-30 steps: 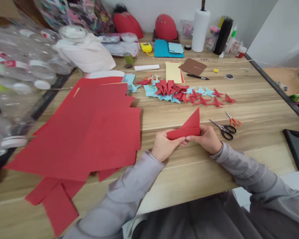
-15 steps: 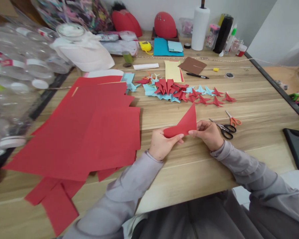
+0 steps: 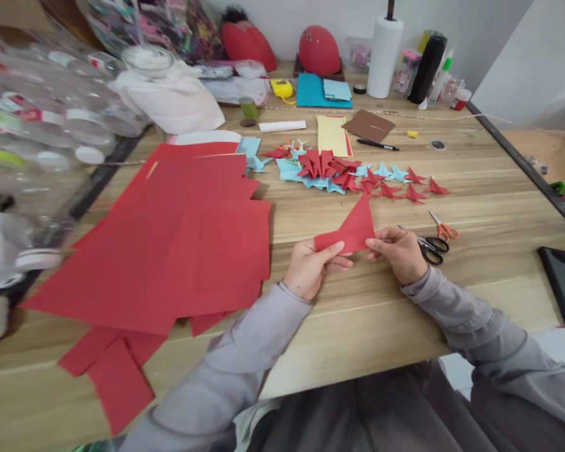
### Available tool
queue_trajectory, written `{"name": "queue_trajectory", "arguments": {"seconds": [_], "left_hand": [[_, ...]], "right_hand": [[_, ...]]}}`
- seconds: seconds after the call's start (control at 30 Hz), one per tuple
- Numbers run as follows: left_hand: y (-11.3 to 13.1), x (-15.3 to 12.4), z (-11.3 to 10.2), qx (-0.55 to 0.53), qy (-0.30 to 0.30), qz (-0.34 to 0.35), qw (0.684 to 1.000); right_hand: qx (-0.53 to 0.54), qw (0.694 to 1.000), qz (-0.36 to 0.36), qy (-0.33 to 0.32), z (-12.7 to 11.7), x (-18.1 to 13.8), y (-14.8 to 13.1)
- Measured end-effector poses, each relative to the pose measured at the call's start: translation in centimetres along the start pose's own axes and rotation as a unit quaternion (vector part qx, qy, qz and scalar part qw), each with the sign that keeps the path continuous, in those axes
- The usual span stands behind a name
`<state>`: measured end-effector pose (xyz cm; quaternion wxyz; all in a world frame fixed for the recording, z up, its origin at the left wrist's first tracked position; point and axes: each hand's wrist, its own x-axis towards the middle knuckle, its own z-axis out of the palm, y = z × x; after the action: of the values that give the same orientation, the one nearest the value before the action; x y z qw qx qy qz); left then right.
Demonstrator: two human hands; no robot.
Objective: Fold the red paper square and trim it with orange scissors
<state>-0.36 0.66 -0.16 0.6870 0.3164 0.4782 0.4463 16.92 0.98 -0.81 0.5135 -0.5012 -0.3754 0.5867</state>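
Above the table a partly folded sheet of red paper is held between both hands, with one pointed corner standing up. My left hand pinches its left part, thumb on the near face and fingers behind. At its lower right corner my right hand grips it between thumb and fingers. Just beyond the paper lie several folded red paper cranes and light blue ones. Black-handled scissors rest beside my right hand, partly hidden by it, and orange-handled scissors lie a little farther off.
A wide stack of red paper sheets covers the left of the table. Plastic bottles crowd the far left. Toward the back are yellow paper, a pen and a tape measure. A phone lies at the right.
The paper has tilted slightly, and my left thumb now presses higher on its face, with the fingers below spread a little more. The whole view has shifted slightly.
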Motion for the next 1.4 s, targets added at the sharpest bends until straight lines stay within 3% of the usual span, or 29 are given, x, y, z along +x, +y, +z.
{"name": "queue_trajectory", "arguments": {"seconds": [0.13,0.33,0.57,0.63,0.73,0.9,1.0,1.13,1.4], "left_hand": [[0.1,0.2,0.0,-0.014,0.0,-0.003,1.0],[-0.4,0.3,-0.1,-0.013,0.001,0.037,0.999],[-0.1,0.4,-0.2,-0.034,-0.008,0.034,0.999],[0.0,0.5,-0.2,-0.045,-0.015,0.031,0.998],[0.1,0.5,-0.3,-0.048,-0.021,0.035,0.998],[-0.3,0.3,-0.2,-0.01,-0.037,0.062,0.997],[-0.5,0.1,-0.2,0.02,-0.048,0.067,0.996],[-0.5,0.2,-0.4,0.021,-0.063,0.063,0.996],[-0.5,0.2,-0.5,0.023,-0.059,0.073,0.995]], "right_hand": [[0.021,1.0,-0.003,-0.005,0.1,0.0,0.0],[0.056,0.997,0.002,-0.053,0.1,-0.1,0.3],[0.052,0.993,0.004,-0.104,-0.1,-0.4,0.0],[0.035,0.994,-0.015,-0.105,-0.2,-0.5,0.1],[-0.028,0.991,-0.101,-0.078,-0.4,-0.5,0.3],[-0.161,0.953,-0.242,-0.086,-1.1,-0.2,0.9],[-0.208,0.939,-0.25,-0.109,-1.5,0.2,1.3],[-0.206,0.943,-0.231,-0.124,-1.7,0.4,1.6],[-0.232,0.927,-0.244,-0.163,-1.3,0.0,0.5]]}}
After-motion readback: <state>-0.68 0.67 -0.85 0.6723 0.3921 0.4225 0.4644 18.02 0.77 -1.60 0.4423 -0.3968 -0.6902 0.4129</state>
